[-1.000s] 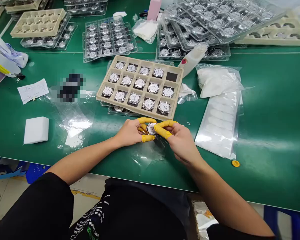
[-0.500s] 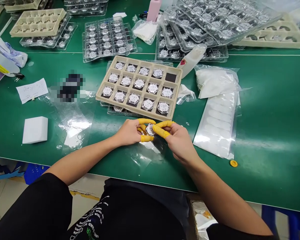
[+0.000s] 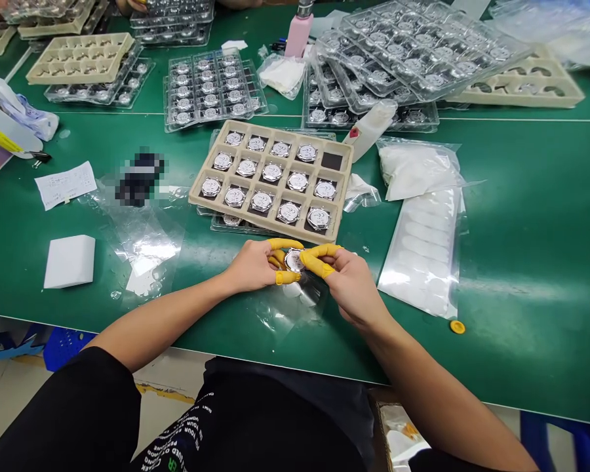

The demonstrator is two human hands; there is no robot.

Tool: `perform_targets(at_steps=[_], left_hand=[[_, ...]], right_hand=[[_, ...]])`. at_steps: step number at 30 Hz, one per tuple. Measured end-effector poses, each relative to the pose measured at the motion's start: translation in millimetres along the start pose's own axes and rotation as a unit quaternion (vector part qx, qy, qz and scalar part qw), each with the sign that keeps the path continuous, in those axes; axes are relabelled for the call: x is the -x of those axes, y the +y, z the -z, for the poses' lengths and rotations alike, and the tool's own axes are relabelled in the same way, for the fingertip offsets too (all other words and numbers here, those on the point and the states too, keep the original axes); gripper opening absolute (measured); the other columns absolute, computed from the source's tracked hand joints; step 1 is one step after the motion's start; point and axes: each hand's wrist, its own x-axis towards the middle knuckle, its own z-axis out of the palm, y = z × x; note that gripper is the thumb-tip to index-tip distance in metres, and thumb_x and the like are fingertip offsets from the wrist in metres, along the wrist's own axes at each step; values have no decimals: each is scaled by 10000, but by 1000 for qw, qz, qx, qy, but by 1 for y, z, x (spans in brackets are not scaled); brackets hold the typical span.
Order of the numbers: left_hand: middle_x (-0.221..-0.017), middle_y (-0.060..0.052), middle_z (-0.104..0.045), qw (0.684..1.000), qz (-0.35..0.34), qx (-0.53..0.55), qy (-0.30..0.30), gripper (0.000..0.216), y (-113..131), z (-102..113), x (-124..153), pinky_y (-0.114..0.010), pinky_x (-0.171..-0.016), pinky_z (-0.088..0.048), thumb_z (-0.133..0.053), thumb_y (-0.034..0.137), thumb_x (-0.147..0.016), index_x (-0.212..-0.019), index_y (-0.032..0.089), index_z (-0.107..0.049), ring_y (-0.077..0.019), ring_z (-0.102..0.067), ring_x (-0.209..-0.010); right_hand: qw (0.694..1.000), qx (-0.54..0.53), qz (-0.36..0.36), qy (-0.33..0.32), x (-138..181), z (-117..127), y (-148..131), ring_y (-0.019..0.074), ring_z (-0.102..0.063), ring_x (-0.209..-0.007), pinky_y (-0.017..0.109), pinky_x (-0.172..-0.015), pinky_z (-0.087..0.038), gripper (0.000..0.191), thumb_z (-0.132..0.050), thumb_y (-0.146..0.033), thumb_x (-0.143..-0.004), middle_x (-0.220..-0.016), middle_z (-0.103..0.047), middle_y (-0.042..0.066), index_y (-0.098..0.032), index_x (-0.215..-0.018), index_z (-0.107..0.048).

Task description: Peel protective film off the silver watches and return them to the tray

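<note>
A round silver watch case (image 3: 294, 261) without a strap is held just in front of a beige tray (image 3: 270, 226). My left hand (image 3: 255, 265) closes on its left side, with yellow finger cots on the fingers and thumb. From the right, my right hand (image 3: 347, 278), also in yellow finger cots, pinches the edge of the case. The tray's compartments hold similar watch cases on dark pads; its far right compartment shows only the dark pad. Beneath my hands lies a clear plastic sheet (image 3: 275, 311) on the green table.
Behind stand stacks of clear trays (image 3: 209, 88) with watch cases. On the right lie a bag of white pieces (image 3: 423, 249) and a yellow finger cot (image 3: 457, 326). A white block (image 3: 69, 262) and a paper note (image 3: 65, 185) are at left. People's hands show at the far edge.
The camera view has tilted slightly, so the table sits lower in the picture. Both hands keep hold of the watch case in nearly the same pose.
</note>
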Motion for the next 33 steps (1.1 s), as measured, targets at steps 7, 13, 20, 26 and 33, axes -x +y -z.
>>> perform_targets(at_steps=[7,13,20,26,33], left_hand=[[-796,-27,-729,999,-7,-42,8,617,-3,2,1,-248,-691,-567,-843,254,-637,-1230,172,-695,-132,-670,-726],[-804,-26,-730,998,-14,-67,16,629,-4,2,0,-251,-683,-567,-842,284,-637,-1238,174,-692,-132,-667,-715],[-782,-15,-716,997,-11,-77,15,621,-2,1,1,-242,-655,-549,-841,294,-630,-1223,177,-697,-121,-638,-700],[-791,-11,-709,998,-9,-55,13,612,1,0,1,-225,-650,-532,-834,265,-623,-1214,175,-703,-104,-616,-681],[-756,9,-674,1000,-3,-5,21,623,3,-2,2,-212,-657,-529,-838,235,-613,-1214,163,-696,-83,-589,-652]], right_hand=[[1000,-4,-13,16,0,-4,1,236,-710,-854,418,-826,-594,493,-899,-569,-536,-855,-754,61,-211,-794,-680],[1000,-5,-17,25,0,-5,1,222,-702,-845,385,-825,-580,502,-906,-564,-508,-840,-755,55,-204,-778,-684],[1000,6,-11,27,-1,-4,5,217,-698,-835,379,-821,-572,486,-910,-532,-512,-844,-751,50,-203,-786,-680],[1000,23,-2,20,-1,-3,6,228,-704,-870,387,-836,-572,496,-887,-556,-555,-875,-751,62,-199,-822,-670],[998,45,39,9,-3,8,8,192,-685,-824,356,-748,-572,516,-634,-706,-803,-981,-733,66,-224,-980,-688]])
